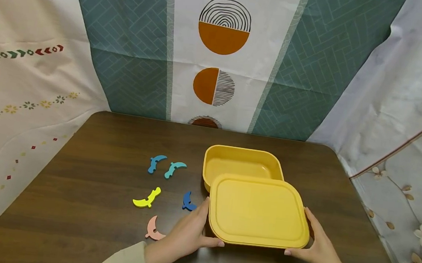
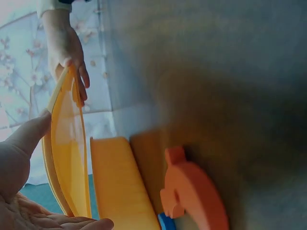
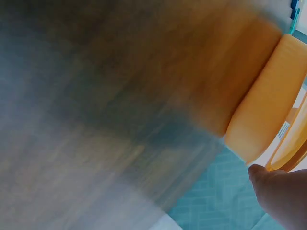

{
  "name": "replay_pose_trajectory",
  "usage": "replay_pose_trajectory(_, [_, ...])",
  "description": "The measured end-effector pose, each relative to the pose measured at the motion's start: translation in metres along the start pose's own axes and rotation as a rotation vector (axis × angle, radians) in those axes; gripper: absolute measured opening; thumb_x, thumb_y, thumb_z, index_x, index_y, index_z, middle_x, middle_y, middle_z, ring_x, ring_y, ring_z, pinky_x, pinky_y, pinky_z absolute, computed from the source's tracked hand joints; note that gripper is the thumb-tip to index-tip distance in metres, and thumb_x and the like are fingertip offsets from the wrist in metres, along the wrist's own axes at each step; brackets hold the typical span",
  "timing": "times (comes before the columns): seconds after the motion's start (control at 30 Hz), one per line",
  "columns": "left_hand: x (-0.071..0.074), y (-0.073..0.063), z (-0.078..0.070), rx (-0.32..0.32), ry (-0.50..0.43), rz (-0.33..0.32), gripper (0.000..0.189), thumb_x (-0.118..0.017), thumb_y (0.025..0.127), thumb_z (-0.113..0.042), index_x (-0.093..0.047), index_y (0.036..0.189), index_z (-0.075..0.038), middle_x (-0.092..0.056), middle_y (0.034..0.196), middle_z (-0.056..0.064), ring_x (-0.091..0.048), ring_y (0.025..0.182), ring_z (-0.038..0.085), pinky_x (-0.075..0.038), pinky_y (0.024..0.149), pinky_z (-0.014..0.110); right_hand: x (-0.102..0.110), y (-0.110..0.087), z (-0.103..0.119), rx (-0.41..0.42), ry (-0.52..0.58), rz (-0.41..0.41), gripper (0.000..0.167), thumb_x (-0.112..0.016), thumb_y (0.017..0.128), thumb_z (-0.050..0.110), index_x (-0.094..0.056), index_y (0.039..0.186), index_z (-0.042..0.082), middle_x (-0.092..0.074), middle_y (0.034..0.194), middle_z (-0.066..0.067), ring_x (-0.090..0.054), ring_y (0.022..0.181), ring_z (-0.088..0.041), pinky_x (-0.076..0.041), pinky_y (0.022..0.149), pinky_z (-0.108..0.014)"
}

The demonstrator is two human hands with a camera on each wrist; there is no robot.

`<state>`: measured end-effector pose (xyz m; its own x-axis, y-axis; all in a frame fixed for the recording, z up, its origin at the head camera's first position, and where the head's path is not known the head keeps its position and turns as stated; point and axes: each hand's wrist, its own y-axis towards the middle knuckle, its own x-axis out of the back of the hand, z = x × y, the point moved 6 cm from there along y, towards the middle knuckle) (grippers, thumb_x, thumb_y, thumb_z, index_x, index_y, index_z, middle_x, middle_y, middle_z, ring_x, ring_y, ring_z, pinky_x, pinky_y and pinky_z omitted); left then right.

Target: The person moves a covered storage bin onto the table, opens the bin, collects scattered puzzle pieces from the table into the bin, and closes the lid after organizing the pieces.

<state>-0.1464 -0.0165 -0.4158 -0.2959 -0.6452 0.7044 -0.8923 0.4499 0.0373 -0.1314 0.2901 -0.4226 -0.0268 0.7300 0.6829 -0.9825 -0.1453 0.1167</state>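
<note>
A yellow lid (image 1: 260, 211) with rounded corners is held by its two short sides between my hands. My left hand (image 1: 189, 228) grips its left edge, thumb along the near rim. On the opposite edge my right hand (image 1: 316, 243) holds it the same way. Behind the lid stands a yellow box (image 1: 241, 154), its inside visible at the back and its near part hidden by the lid. In the left wrist view the lid (image 2: 64, 153) is seen edge-on, raised above the table, with the box (image 2: 117, 182) beyond it.
Left of the box lie several small sickle-shaped pieces: blue (image 1: 156, 163), teal (image 1: 174, 169), yellow (image 1: 147, 198), dark blue (image 1: 188, 202) and pink (image 1: 153, 229). The last two are close to my left hand. Brown wooden table (image 1: 72, 202); patterned cloths (image 1: 130, 54) hang around it.
</note>
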Motion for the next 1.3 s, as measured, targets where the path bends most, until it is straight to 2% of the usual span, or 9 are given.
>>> replay_pose_trajectory(0.13, [-0.004,-0.007,-0.001,0.005,-0.020,0.010,0.110,-0.081,0.072,-0.040,-0.015,0.150,0.003,-0.032,0.150,0.022,-0.044,0.130,0.033,-0.045,0.096,0.048,-0.001,-0.007,-0.002,0.043,-0.004,-0.019,0.120,-0.090,0.058,0.013,-0.014,0.148,-0.006,-0.029,0.144,-0.036,-0.023,0.114,0.025,-0.023,0.086,0.006])
replay_pose_trajectory(0.4, [-0.014,-0.018,-0.005,0.008,0.021,0.072,0.112,-0.078,0.073,-0.045,-0.014,0.148,0.007,-0.028,0.150,0.025,-0.037,0.135,0.035,-0.042,0.101,0.048,-0.005,-0.025,-0.009,0.086,0.019,-0.046,0.123,-0.090,0.055,0.008,-0.012,0.151,-0.001,-0.025,0.143,-0.039,-0.018,0.118,0.029,-0.020,0.089,0.007])
replay_pose_trajectory(0.63, [-0.022,-0.024,-0.008,-0.009,-0.035,0.128,0.113,-0.076,0.074,-0.049,-0.013,0.149,0.005,-0.022,0.154,0.021,-0.030,0.139,0.033,-0.036,0.105,0.049,-0.005,-0.038,-0.018,0.066,0.010,-0.048,0.124,-0.089,0.056,0.005,-0.011,0.152,0.003,-0.022,0.147,-0.035,-0.015,0.120,0.029,-0.018,0.089,0.007])
replay_pose_trajectory(0.7, [-0.024,-0.026,-0.009,-0.018,-0.034,0.138,0.114,-0.075,0.074,-0.051,-0.011,0.149,0.005,-0.021,0.155,0.020,-0.031,0.139,0.032,-0.037,0.105,0.047,-0.004,-0.040,-0.020,0.060,0.001,-0.044,0.123,-0.089,0.057,0.005,-0.011,0.152,0.001,-0.020,0.151,-0.028,-0.015,0.121,0.029,-0.019,0.088,0.007])
replay_pose_trajectory(0.8, [-0.029,-0.027,-0.009,-0.011,-0.034,0.162,0.114,-0.074,0.075,-0.052,-0.010,0.150,0.005,-0.019,0.155,0.020,-0.030,0.139,0.034,-0.037,0.105,0.047,-0.002,-0.042,-0.021,0.083,-0.007,-0.051,0.122,-0.089,0.056,0.005,-0.012,0.150,-0.002,-0.016,0.154,0.003,-0.016,0.121,0.028,-0.020,0.089,0.007])
replay_pose_trajectory(0.93, [-0.031,-0.029,-0.007,0.020,-0.041,0.188,0.113,-0.073,0.075,-0.053,-0.010,0.150,0.003,-0.019,0.155,0.020,-0.029,0.140,0.035,-0.039,0.103,0.050,0.001,-0.042,-0.019,0.113,-0.014,-0.060,0.122,-0.090,0.053,0.004,-0.014,0.149,-0.005,-0.012,0.144,0.031,-0.018,0.122,0.027,-0.020,0.089,0.006])
replay_pose_trajectory(1.03, [-0.032,-0.029,-0.006,0.030,-0.045,0.198,0.113,-0.073,0.074,-0.054,-0.011,0.150,0.003,-0.019,0.155,0.021,-0.029,0.140,0.035,-0.038,0.104,0.050,0.000,-0.042,-0.020,0.093,-0.023,-0.052,0.122,-0.090,0.054,0.005,-0.014,0.149,-0.004,-0.015,0.147,0.017,-0.018,0.120,0.028,-0.020,0.089,0.007])
replay_pose_trajectory(1.2, [-0.035,-0.029,-0.003,0.034,-0.047,0.205,0.113,-0.074,0.074,-0.054,-0.013,0.150,0.002,-0.021,0.154,0.022,-0.029,0.140,0.034,-0.039,0.104,0.048,-0.003,-0.043,-0.026,0.063,-0.037,-0.035,0.120,-0.090,0.055,0.006,-0.015,0.149,-0.005,-0.025,0.147,-0.031,-0.016,0.117,0.031,-0.019,0.087,0.007])
replay_pose_trajectory(1.3, [-0.038,-0.028,-0.001,0.021,-0.036,0.203,0.111,-0.074,0.074,-0.054,-0.015,0.151,0.001,-0.023,0.153,0.023,-0.031,0.139,0.034,-0.040,0.103,0.046,-0.006,-0.045,-0.030,0.041,-0.051,-0.020,0.119,-0.090,0.056,0.008,-0.016,0.149,-0.005,-0.029,0.141,-0.040,-0.015,0.115,0.032,-0.018,0.085,0.006])
